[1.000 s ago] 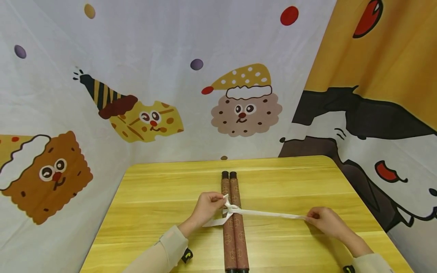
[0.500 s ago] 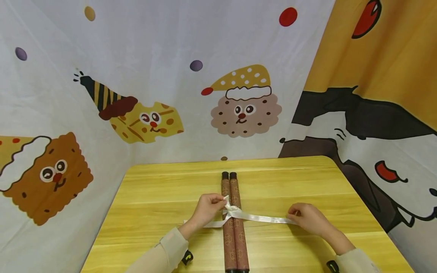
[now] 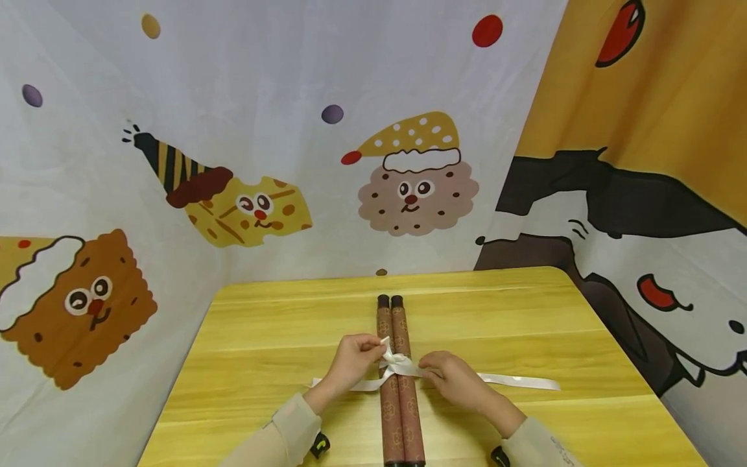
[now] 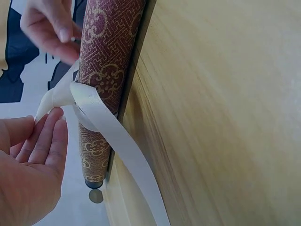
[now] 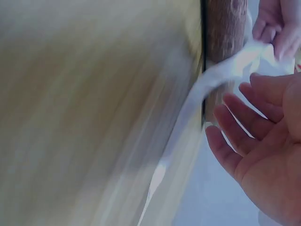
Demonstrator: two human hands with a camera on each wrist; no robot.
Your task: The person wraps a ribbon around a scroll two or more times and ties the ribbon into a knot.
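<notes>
Two maroon brocade scrolls (image 3: 411, 415) with black end knobs lie side by side, running away from me. A white satin ribbon (image 3: 522, 381) is wrapped and knotted around their middle. My left hand (image 3: 350, 357) pinches an upright loop of it between thumb and fingers, just left of the knot. In the left wrist view this loop (image 4: 51, 96) bends up from the brocade, and a ribbon tail hangs past it. Close to the right of the knot is my right hand (image 3: 455, 379). Its fingers (image 5: 235, 125) are spread and loosely bent beside the ribbon, without a grip on it.
The scrolls rest on a yellow wood-grain table (image 3: 262, 324) with rounded far corners. Behind it hangs a white cloth (image 3: 280, 78) printed with cartoon biscuits and cheese. An orange section of cloth (image 3: 671, 110) is at the right.
My right hand has slid left from the ribbon's far right part to near the knot, leaving the right tail lying on the table. The left hand keeps its pinch in place.
</notes>
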